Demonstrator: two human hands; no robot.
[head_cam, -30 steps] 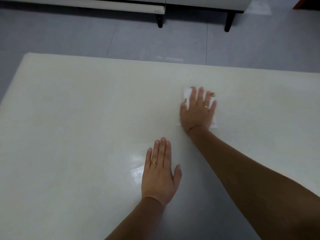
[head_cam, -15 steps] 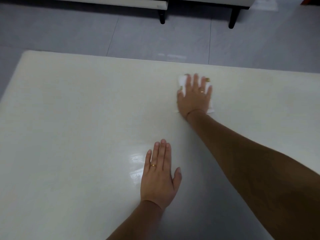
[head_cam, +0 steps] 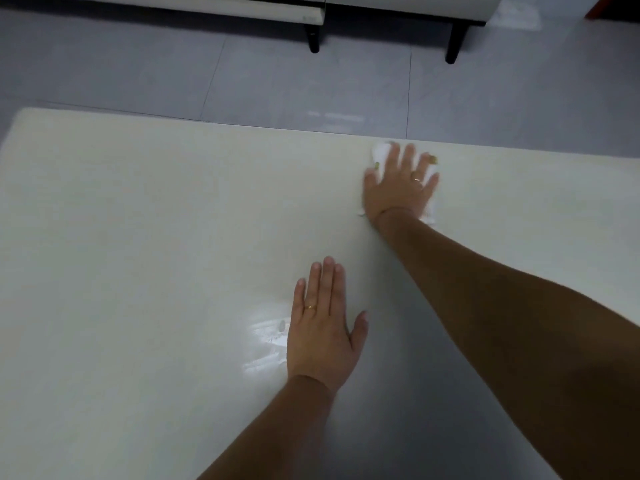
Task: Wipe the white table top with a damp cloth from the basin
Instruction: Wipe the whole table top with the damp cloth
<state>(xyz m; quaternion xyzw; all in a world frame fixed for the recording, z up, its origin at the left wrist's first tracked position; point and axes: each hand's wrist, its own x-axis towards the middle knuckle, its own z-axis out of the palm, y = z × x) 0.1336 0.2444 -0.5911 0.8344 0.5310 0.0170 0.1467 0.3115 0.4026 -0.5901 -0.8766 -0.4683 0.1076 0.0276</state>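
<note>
The white table top (head_cam: 145, 258) fills most of the head view. My right hand (head_cam: 398, 188) lies flat with fingers spread on a white cloth (head_cam: 381, 152), pressing it onto the table right at the far edge. Only the cloth's corners show around the hand. My left hand (head_cam: 322, 327) rests flat on the table nearer to me, fingers together, holding nothing. A wet sheen (head_cam: 266, 344) glints beside the left hand. The basin is not in view.
Beyond the table's far edge (head_cam: 207, 124) is grey tiled floor (head_cam: 277, 77). A white cabinet on black legs (head_cam: 313, 38) stands at the far side of the floor.
My right hand has slid the cloth away from me, from mid-table to the far edge. My left hand has stayed in place.
</note>
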